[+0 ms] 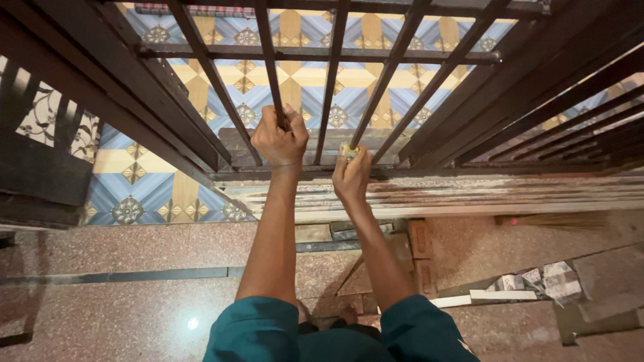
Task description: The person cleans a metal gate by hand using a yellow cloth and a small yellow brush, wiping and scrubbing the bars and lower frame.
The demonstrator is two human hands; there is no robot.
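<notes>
Head view: a person looks down past two bare forearms at a dark metal railing [429, 87] with slanted bars.
Left hand [280, 139]: fingers wrapped tight around one bar [272, 64] of the railing, fist closed on it just above the lower rail.
Right hand [351, 175]: fingers pinched narrow on a small yellowish pad [348, 150], pressed against the foot of the neighbouring bar [379, 87]; what kind of pad it is cannot be told.
Pad position: at the base of the railing, touching the bar and just right of the left fist.
Ledge [469, 198]: a pale, streaked, worn sill runs under the railing, just beyond both wrists.
Below the railing: a patterned floor [315, 94] of blue, yellow and white tiles shows through the bars.
Near floor [134, 295]: reddish speckled stone with dark strips.
Right side: bricks [419, 248], a broom [557, 220] lying flat, and crumpled paper [547, 280].
Sleeves [258, 332]: teal cloth at the bottom edge.
</notes>
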